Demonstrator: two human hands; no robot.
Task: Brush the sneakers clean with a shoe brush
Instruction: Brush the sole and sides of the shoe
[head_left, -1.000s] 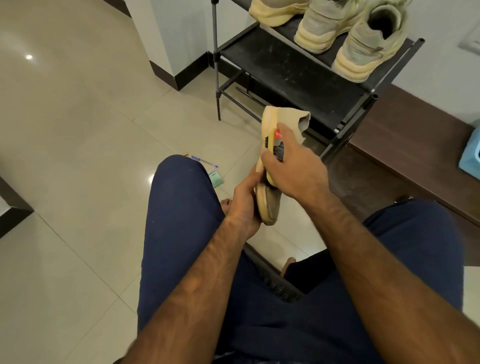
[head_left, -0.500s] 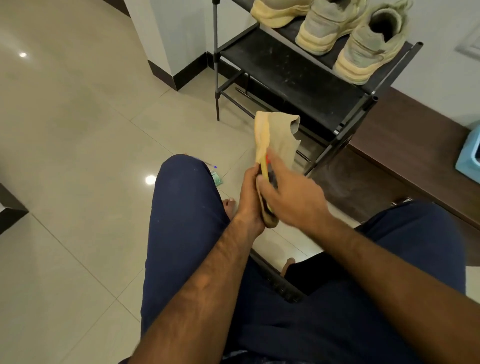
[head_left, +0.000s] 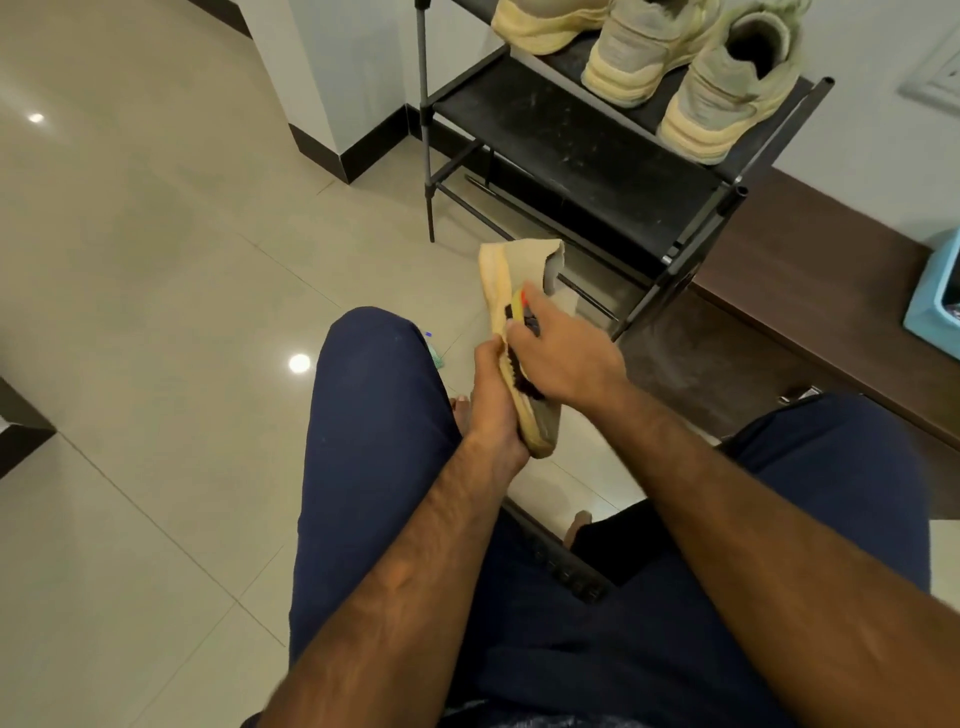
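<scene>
While the person sits over the pale tiled floor (head_left: 156, 312), a black shoe rack (head_left: 571, 150) stands ahead. Three pale sneakers (head_left: 639, 57) sit on its upper shelf, well apart from the work. Between the knees, just before the rack, a cream sneaker (head_left: 519, 265) is held on edge in the air, collar away from the body. The left hand (head_left: 493, 400) grips it low along the sole, thumb on the edge, the other fingers hidden behind. The right hand (head_left: 566, 358) curls its fingers (head_left: 535, 332) round a yellow shoe brush (head_left: 519, 312), its dark bristles pressed to the sneaker's side. Scrubbing this shoe looks under way. Next the stroke should run along the side, then the shoe needs turning to bring unbrushed faces to the bristles.
</scene>
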